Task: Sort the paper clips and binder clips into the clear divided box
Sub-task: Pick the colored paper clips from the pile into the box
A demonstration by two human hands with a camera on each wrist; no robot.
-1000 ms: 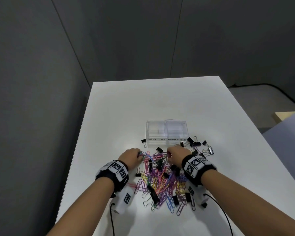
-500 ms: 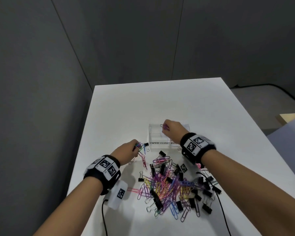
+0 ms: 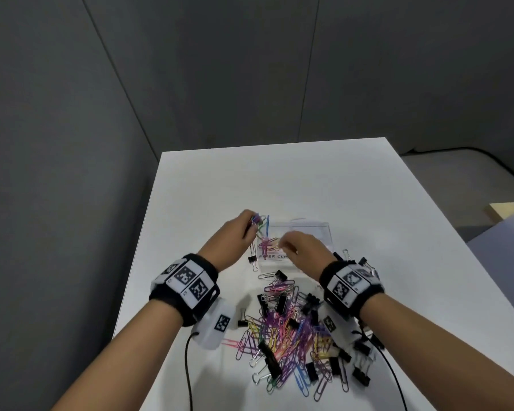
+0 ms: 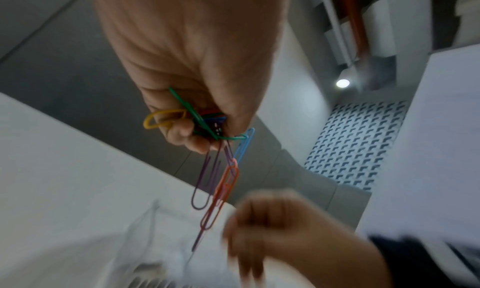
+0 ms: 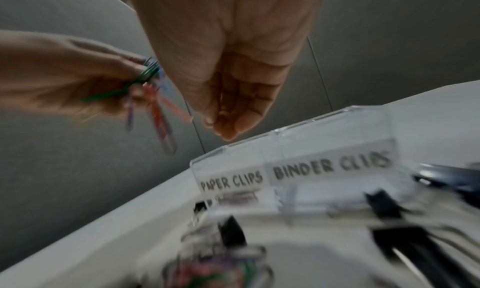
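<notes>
- Nearest: mixed pile of coloured wire paper clips (image 3: 282,336) w/ black metal binder clips (image 3: 361,376) on white table (image 3: 208,185).
- R hand (image 3: 304,247) over front of clear plastic divided box (image 3: 315,229); fingers loosely curled, holding nothing.
- L hand (image 3: 235,235) at box's left end, above "PAPER CLIPS" compartment, pinching bunch of coloured paper clips (image 4: 215,169); several dangle.
- Few pink clips (image 3: 268,244) already in that compartment.
</notes>
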